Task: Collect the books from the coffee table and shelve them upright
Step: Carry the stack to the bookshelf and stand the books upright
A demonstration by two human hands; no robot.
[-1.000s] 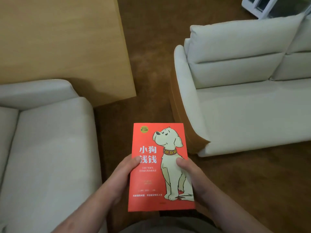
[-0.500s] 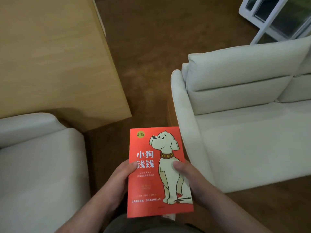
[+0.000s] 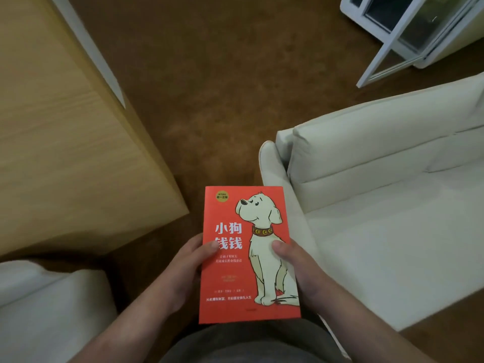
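Facing brown carpet (image 3: 222, 100), wooden surface (image 3: 65, 153) left, white sofa (image 3: 379, 218) right, red book (image 3: 227, 281) held.

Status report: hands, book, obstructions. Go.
Left hand and right hand grip red paperback with cartoon dog, thumbs on cover. Cream sofa right, light wooden surface left, brown floor between.

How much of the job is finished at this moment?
Done: one red book is picked up. In hand: the left hand and right hand grip its sides. Left: shelving it upright; no shelf is in view, and other books cannot be seen.
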